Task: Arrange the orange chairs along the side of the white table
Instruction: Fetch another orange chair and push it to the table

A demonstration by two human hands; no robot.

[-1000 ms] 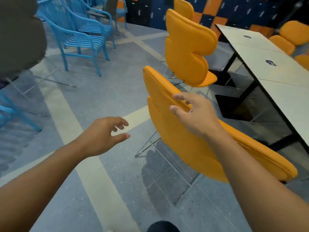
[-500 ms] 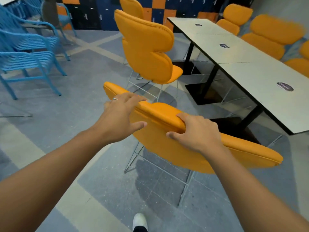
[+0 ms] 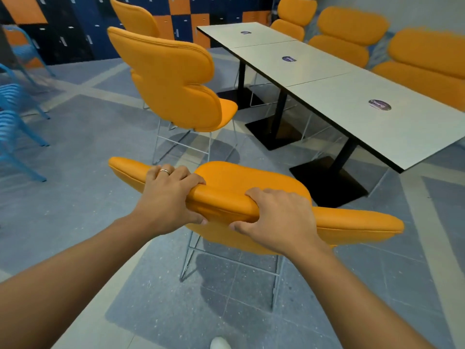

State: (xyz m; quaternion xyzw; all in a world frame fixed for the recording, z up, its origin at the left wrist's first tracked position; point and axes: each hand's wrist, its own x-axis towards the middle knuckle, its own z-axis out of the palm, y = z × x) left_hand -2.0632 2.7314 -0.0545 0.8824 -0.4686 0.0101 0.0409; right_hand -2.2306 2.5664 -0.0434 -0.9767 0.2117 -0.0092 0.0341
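Observation:
An orange chair with thin metal legs stands right in front of me, its backrest top facing me. My left hand and my right hand both grip the top edge of that backrest, side by side. A second orange chair stands just beyond it, seat turned toward the long white table that runs from the right to the back. A third orange chair is behind the second.
More orange chairs line the table's far side. Black table pedestals stand on the floor to the right. Blue slatted chairs are at the left. Blue and orange lockers fill the back wall. My white shoe shows at the bottom.
My left hand reached in and closed on the chair's backrest beside my right hand. The chair turned so its backrest faces me squarely, and the view swung right toward the table.

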